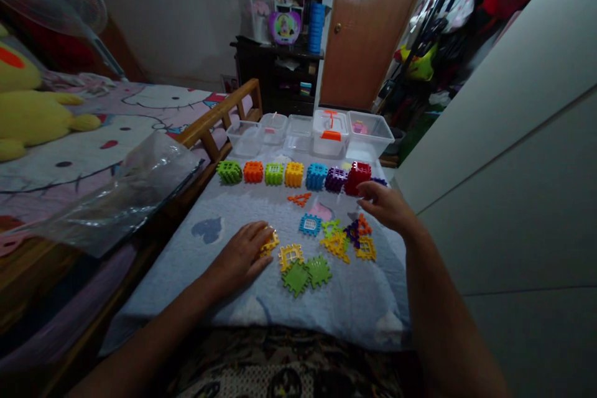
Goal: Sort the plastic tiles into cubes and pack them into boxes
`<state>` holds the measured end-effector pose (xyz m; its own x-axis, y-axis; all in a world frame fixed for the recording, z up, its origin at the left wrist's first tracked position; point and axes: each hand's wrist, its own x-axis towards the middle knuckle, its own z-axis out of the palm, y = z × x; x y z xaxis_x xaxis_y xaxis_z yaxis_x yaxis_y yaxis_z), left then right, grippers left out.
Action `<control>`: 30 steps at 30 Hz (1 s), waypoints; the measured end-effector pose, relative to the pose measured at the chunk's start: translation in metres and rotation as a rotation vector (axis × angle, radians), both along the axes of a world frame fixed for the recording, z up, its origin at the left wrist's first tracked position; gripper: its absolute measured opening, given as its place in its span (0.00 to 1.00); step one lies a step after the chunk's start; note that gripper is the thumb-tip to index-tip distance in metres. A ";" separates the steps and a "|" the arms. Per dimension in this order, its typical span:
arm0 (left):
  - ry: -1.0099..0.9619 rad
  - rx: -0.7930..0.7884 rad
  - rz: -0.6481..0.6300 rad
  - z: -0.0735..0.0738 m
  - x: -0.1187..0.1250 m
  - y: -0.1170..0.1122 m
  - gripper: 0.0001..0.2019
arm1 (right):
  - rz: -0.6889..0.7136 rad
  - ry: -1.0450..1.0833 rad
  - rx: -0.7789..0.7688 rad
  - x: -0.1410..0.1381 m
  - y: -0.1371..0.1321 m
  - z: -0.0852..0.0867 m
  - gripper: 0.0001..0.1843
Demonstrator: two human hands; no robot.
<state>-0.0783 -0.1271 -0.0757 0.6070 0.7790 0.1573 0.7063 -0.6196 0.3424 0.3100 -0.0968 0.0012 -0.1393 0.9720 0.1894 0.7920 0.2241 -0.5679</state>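
My left hand (245, 252) rests on the cloth, its fingers curled over a yellow interlocking tile (270, 242). Right beside it lies another yellow tile with a window cutout (291, 255), next to two green square tiles (296, 278). At the far right of a row of stacks, my right hand (385, 202) has its thumb and fingers apart by the red tile stack (357, 179); whether the fingertips touch it I cannot tell. Between the hands lie a blue window tile (310, 224), yellow triangles (336, 245) and an orange triangle (299, 199).
Stacks sorted by colour, among them orange (253, 171), yellow (293, 174) and blue (316, 176), line the table. Behind them stand clear plastic boxes (245, 138) and a lidded box with orange clips (330, 135). A wooden bed rail (219, 113) borders the left, a white cabinet (513, 155) the right.
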 end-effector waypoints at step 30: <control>-0.474 -0.112 0.234 -0.003 0.015 0.029 0.31 | -0.014 -0.093 0.287 -0.055 -0.019 -0.062 0.10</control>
